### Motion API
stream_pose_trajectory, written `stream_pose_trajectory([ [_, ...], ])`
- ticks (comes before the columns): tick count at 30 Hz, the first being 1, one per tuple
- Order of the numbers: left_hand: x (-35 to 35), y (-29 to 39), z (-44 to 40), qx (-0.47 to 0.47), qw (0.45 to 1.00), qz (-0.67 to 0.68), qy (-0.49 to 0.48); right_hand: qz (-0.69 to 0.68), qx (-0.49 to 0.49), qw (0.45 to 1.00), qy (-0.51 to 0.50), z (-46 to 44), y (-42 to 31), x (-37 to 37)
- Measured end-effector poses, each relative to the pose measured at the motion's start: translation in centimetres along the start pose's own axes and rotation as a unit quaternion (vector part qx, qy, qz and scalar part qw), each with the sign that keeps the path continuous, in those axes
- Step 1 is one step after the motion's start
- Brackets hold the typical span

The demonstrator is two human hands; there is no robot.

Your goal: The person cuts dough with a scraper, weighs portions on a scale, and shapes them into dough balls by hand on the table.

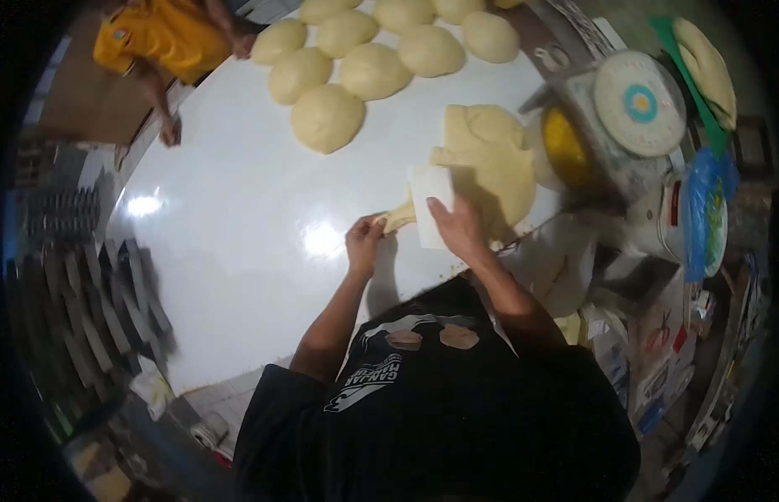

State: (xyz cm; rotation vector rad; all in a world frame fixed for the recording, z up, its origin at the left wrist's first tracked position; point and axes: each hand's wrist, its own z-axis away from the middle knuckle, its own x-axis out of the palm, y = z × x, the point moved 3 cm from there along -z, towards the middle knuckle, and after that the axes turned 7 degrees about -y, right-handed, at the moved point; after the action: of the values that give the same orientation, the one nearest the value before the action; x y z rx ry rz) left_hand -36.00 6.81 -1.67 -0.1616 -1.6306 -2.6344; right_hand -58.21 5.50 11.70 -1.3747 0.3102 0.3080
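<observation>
Pinched between the fingers of the left hand [365, 246] is the end of a dough strip [398, 218], which runs to the white scraper [432, 206]. Fingers closed on it, the right hand [458, 227] holds the scraper upon the white table [239, 226], against the near left side of the slab [502, 180], a broad flat piece of dough. Just right of the slab sits a tub [565, 148] with something yellow inside, and beyond that a round-faced scale [640, 103]. Farther across, dough balls [374, 72] lie grouped, some touching; left of them, a person in a yellow shirt [173, 38] has a hand at the table's edge.
</observation>
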Motion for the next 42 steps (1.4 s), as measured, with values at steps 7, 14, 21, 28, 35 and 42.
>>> stream_pose_trajectory([
  [7, -10.2, 3.1, 2.0, 0.082, 0.979, -0.071, 0.174, 0.07, 0.016, 0.997, -0.043, -0.9, -1.8, 6.3],
  [14, 10.8, 24.3, -3.7, 0.33, 0.925, -0.053, -0.182, 0.151, 0.078, 0.984, -0.058, 3.7, 8.6, 0.0],
  [21, 44.4, 44.0, 1.9, 0.658, 0.64, -0.148, -0.367, -0.031, 0.045, 0.998, 0.019, 11.2, 5.6, -7.8],
  [28, 45.2, 44.1, 3.7, 0.764, 0.574, -0.256, -0.144, 0.029, 0.157, 0.985, 0.069, 13.7, 2.2, -12.9],
  [35, 15.0, 14.8, -5.7, 0.448, 0.704, -0.495, -0.241, -0.076, 0.104, 0.989, 0.069, 10.7, 3.6, -10.4],
  [42, 4.0, 3.1, 2.6, 0.303, 0.717, -0.555, -0.295, 0.046, 0.009, 0.999, 0.022, 7.9, 1.1, -6.2],
])
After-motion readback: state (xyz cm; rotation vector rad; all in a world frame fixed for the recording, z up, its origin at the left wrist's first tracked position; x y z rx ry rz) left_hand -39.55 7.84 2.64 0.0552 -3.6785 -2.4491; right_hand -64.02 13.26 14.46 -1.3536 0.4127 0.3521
